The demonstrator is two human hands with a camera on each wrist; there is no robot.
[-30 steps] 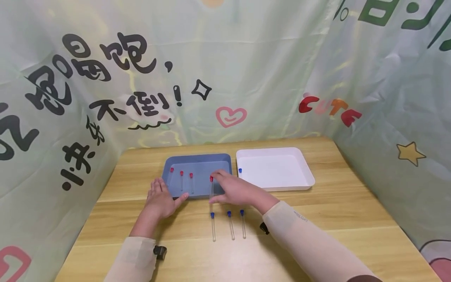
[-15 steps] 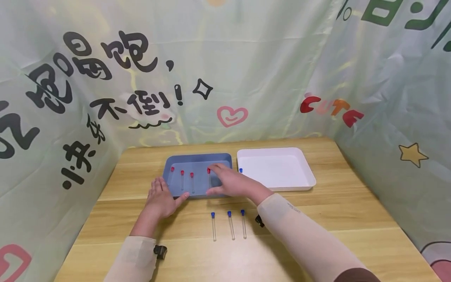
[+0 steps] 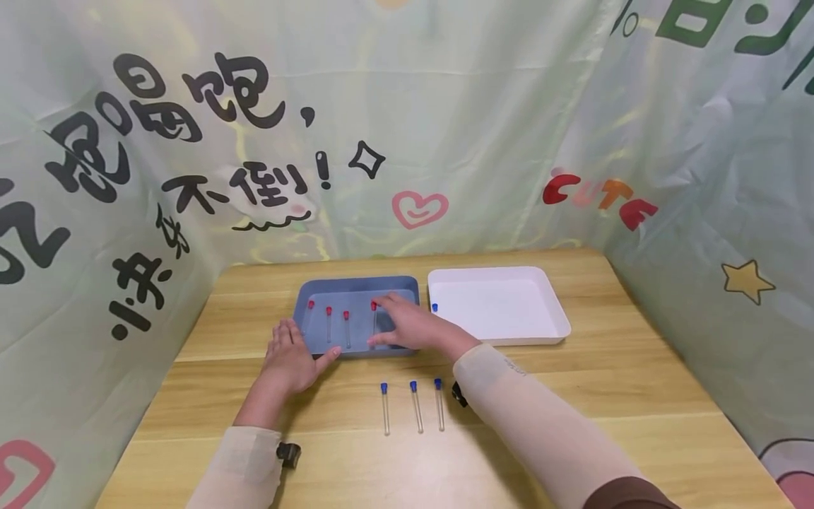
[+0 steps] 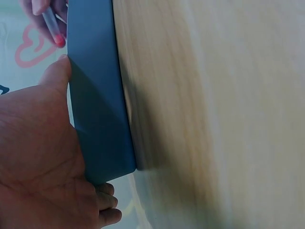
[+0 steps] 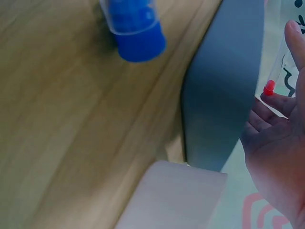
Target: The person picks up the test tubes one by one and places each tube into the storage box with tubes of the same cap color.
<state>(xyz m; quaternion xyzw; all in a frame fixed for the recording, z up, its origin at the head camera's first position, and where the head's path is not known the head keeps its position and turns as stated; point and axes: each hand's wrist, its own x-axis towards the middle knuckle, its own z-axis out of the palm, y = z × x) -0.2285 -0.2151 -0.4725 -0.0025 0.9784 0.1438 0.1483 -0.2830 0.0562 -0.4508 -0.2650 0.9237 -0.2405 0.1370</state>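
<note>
My right hand is over the right part of the blue-grey tray. It holds a red-capped test tube lengthwise, with a finger at the cap and the thumb towards the other end. Three more red-capped tubes lie side by side in the tray's left half. My left hand rests against the tray's front left corner, fingers straight along the left side and thumb stretched along the front rim. In the left wrist view the thumb tip touches the tray wall.
Three blue-capped test tubes lie in a row on the wooden table, in front of the tray. To the right stands a white tray, with a blue cap showing at its left side. A printed cloth hangs behind.
My right hand has carried the red-capped tube forward and slightly left, from the blue-grey tray's front edge to lower inside it. The left hand has stayed in place.
</note>
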